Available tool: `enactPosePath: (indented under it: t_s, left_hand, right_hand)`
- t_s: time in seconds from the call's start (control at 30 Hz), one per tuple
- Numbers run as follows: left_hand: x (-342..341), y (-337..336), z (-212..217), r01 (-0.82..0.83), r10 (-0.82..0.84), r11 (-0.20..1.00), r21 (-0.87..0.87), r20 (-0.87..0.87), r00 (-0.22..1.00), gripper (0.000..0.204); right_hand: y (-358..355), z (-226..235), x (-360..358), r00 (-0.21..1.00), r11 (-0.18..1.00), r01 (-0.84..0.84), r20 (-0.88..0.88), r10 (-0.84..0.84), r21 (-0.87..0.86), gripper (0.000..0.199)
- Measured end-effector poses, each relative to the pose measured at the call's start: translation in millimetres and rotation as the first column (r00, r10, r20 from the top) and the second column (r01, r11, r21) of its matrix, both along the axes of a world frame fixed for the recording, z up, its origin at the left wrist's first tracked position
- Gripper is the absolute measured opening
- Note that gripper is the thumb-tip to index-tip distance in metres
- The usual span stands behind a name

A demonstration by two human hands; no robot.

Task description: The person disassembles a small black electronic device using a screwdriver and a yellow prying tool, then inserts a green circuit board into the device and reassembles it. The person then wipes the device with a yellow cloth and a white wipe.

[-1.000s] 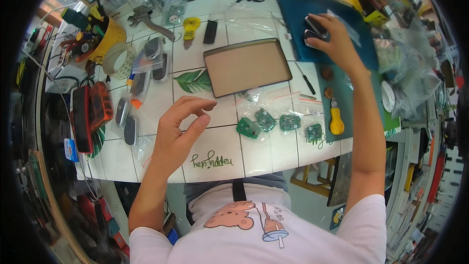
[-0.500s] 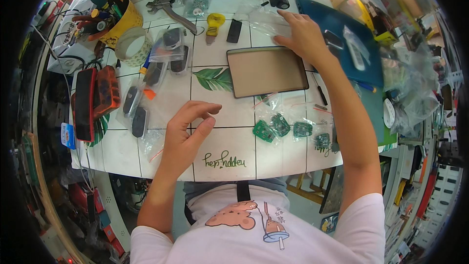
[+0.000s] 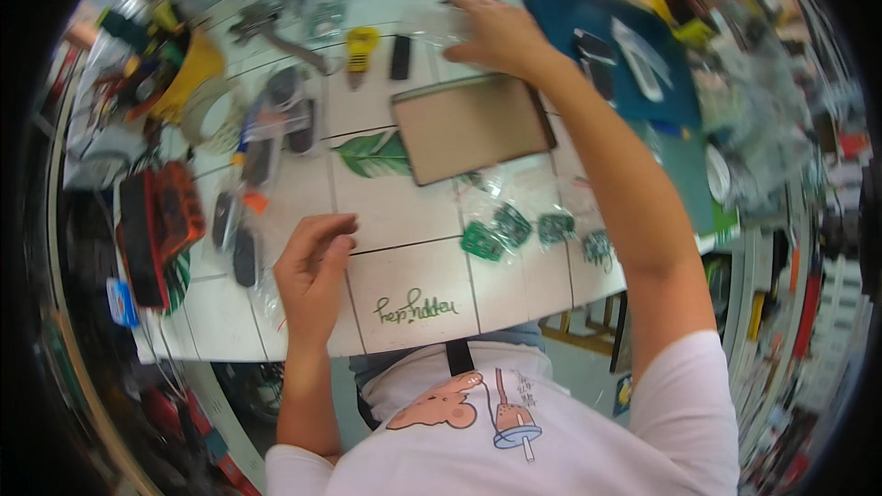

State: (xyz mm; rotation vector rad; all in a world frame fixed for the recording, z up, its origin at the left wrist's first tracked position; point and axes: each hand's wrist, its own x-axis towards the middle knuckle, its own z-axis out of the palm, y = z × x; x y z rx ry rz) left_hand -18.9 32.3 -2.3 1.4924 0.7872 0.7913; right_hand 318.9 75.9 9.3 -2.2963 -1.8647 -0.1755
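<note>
My right hand (image 3: pixel 503 39) reaches across to the far side of the table, thumb and fingers apart. Its fingertips are at a clear plastic bag (image 3: pixel 430 26); I cannot tell whether they touch it. Just nearer than that hand lies a shallow dark-rimmed tray (image 3: pixel 478 129) with a bare tan bottom. My left hand (image 3: pixel 312 271) hovers over the table's near left part, fingers slightly bent, thumb apart, nothing in it. Several green circuit boards (image 3: pixel 510 225) in clear bags lie nearer than the tray. Several dark key fobs (image 3: pixel 246 255), some bagged, are left of my left hand.
A yellow tool holder (image 3: pixel 197 73) and a roll of tape (image 3: pixel 216 115) stand at the left. Beyond the tray are a yellow-handled tool (image 3: pixel 361 48) and a black oblong piece (image 3: pixel 400 57). On the right lies a blue-green mat (image 3: pixel 666 101) with another fob (image 3: pixel 597 64).
The whole view has shifted and tilted, with some blur. My right hand has moved left toward the clear bag. My left hand has drawn a little away from the tray.
</note>
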Motion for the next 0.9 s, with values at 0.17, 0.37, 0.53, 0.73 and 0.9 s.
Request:
enactPosePath:
  t_s: [0.17,0.37,0.53,0.73,0.9]
  left_hand:
    - [-4,-3,-5,-0.018,0.025,0.992,0.125,-0.053,0.998,0.017]
    - [2,-1,4,0.001,-0.001,1.0,0.021,0.017,1.0,0.017]
    - [6,4,9,0.002,0.0,1.0,-0.026,0.081,0.997,0.017]
    - [10,6,2,0.005,-0.005,1.0,0.007,0.094,0.996,0.016]
    - [13,2,2,-0.022,0.02,0.999,0.045,0.047,0.999,0.016]
  right_hand:
    - [9,5,-22,0.997,0.989,0.058,0.034,-0.063,0.134,0.056]
    - [-24,29,2,0.134,0.943,0.2,-0.96,0.244,0.267,0.031]
    - [-64,35,-4,0.198,0.935,0.265,-0.962,0.188,0.237,0.035]
    - [-36,14,-5,0.965,0.946,0.119,-0.259,-0.038,0.302,0.044]
    - [1,11,-33,0.978,0.977,0.208,-0.044,-0.206,0.05,0.051]
